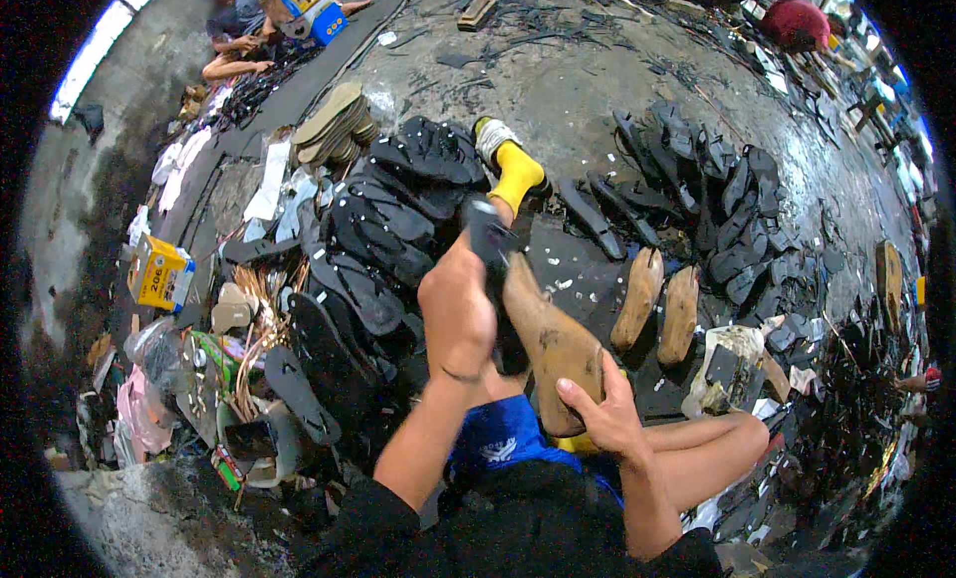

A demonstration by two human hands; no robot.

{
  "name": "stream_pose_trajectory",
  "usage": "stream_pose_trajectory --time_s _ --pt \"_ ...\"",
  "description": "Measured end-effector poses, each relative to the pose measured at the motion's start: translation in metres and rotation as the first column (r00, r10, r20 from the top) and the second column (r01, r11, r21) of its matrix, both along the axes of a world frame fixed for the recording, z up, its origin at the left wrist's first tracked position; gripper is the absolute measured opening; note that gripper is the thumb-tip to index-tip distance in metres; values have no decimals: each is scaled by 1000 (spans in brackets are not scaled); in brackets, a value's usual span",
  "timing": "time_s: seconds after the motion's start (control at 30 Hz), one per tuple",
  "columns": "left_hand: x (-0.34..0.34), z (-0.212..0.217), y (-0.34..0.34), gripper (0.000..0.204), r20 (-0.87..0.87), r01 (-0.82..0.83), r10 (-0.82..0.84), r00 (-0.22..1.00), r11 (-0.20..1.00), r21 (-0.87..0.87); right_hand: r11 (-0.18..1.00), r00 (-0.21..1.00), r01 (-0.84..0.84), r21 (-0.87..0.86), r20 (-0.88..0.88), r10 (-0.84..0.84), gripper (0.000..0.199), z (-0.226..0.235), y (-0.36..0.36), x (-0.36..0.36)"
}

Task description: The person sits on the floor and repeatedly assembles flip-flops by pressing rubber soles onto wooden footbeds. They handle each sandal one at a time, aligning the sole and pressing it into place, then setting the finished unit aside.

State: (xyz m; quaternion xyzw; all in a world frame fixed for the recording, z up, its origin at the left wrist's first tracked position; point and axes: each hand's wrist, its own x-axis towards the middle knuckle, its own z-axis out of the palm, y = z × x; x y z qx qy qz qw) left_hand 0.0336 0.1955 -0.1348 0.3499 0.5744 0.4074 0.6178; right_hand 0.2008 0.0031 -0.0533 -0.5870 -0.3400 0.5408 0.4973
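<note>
A seated worker's right hand (604, 411) is clamping a wooden shoe last (548, 341) steady on the lap while the left hand (458, 314) is gripping a black sole (493, 269) against it.

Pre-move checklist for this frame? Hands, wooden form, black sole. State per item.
1. Right hand grips the tan wooden foot-shaped form at its lower end: ok.
2. Left hand holds the black rubber sole piece against the form: ok.
3. Sole sits aligned on the form: cannot tell, the left hand covers the contact.
4. Form steadied above the lap, over the blue shorts: ok.
5. Two spare wooden forms lie on the dark mat, apart from the hands: ok.
6. Pile of black soles beside the left hand: ok.
</note>
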Motion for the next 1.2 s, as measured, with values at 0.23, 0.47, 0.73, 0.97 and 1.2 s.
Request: stream_pose_trajectory --time_s 0.23,0.47,0.73,0.97,1.2 --pt "-55 43 158 87 50 -298 295 954 924 241 981 842 30 -194 533 80 58 -111 41 32" --pt "-23 6 46 42 14 15 -24 1000 901 434 949 193 51 -310 936 295 46 -224 162 125" --pt "41 34 -27 46 51 149 -158 986 976 157 932 966 219 290 67 -248 51 -174 117 110" --pt "27 100 -88 37 38 252 -275 961 922 294 984 998 -24 -177 -65 12 50 -38 -55 9" --pt "-11 142 -176 75 -210 867 -886 412 311 388 816 727 -557 154 566 389 64 87 -96 51"
